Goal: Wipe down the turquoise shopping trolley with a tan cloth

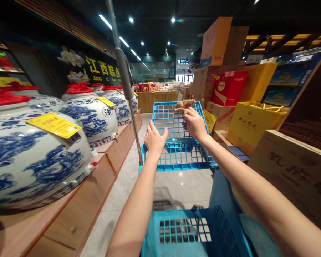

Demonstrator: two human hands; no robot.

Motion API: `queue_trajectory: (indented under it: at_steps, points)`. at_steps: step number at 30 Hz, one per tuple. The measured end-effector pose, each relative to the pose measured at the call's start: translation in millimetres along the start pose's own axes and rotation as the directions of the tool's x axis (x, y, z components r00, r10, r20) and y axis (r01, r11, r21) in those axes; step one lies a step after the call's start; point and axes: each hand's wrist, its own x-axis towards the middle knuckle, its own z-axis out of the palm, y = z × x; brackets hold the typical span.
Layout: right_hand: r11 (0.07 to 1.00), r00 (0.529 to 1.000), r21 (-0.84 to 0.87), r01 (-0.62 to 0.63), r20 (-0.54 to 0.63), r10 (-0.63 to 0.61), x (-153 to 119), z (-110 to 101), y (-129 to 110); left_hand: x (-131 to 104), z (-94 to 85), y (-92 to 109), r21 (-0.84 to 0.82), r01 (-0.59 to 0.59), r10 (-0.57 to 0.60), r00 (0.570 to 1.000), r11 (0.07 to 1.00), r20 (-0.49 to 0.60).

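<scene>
My right hand (195, 123) grips a light-brown, knobbly piece that looks like ginger (186, 104) between thumb and fingers. It is held over the far part of the blue upper basket (176, 166) of a shopping cart. Over the left side of that basket, my left hand (155, 138) is open, its fingers stretched forward and thumb apart. Whether it touches the basket rim I cannot tell. Below and nearer to me is a lower blue basket (182, 214). A grey metal pole (124, 73) rises at the cart's left side.
Large blue-and-white porcelain jars (88, 114) with red cloth tops stand on a wooden ledge (101, 178) at left. Stacked cartons (291, 171), a red box (228, 88) and a yellow gift bag (251, 123) crowd the right. A tiled aisle floor (120, 200) runs ahead toward a display counter (157, 100).
</scene>
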Motion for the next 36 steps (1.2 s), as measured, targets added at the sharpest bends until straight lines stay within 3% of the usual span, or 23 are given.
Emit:
queue_trajectory:
  at_steps: [2,4,7,10,18,21,26,28,33,36]
  points:
    - [0.995,0.99,0.012,0.098,0.1,-0.099,-4.3,-0.4,-8.9,-2.2,3.7,0.1,0.004,-0.097,0.097,0.994,0.995,-0.057]
    - [0.994,0.984,0.014,0.112,0.136,-0.113,-0.7,-5.2,-6.5,-5.9,8.9,1.2,0.011,-0.215,0.215,0.972,0.977,-0.1]
    - [0.998,0.997,-0.021,-0.064,0.041,0.064,13.9,-11.1,7.4,-11.1,16.5,4.1,0.025,-0.304,0.305,0.947,0.952,-0.102]
    - [0.969,0.972,-0.075,-0.235,-0.046,0.232,25.2,-5.7,11.1,-11.5,20.1,5.3,0.04,-0.33,0.332,0.939,0.943,-0.093]
    - [0.957,0.966,-0.134,-0.259,-0.03,0.257,36.7,7.1,0.0,-2.3,19.4,3.0,0.004,-0.398,0.397,0.914,0.918,-0.085]
    - [0.978,0.98,-0.06,-0.201,-0.024,0.2,50.9,18.4,-11.4,-1.7,22.1,5.5,-0.011,-0.396,0.394,0.916,0.918,-0.075]
    - [0.996,0.987,0.072,0.056,0.149,-0.066,67.6,40.4,-46.5,0.4,23.7,5.4,-0.026,-0.394,0.392,0.918,0.919,-0.059]
    - [0.996,0.991,0.061,0.068,0.113,-0.074,64.1,37.7,-42.9,1.2,22.2,2.9,-0.024,-0.408,0.405,0.911,0.913,-0.069]
    - [0.989,0.982,-0.007,-0.148,-0.123,0.146,37.2,17.8,-4.1,1.2,20.8,0.1,-0.024,-0.435,0.431,0.898,0.9,-0.09]
    - [0.976,0.961,0.003,-0.22,-0.171,0.217,30.1,15.8,-2.8,0.3,23.0,2.4,-0.032,-0.432,0.428,0.899,0.901,-0.091]
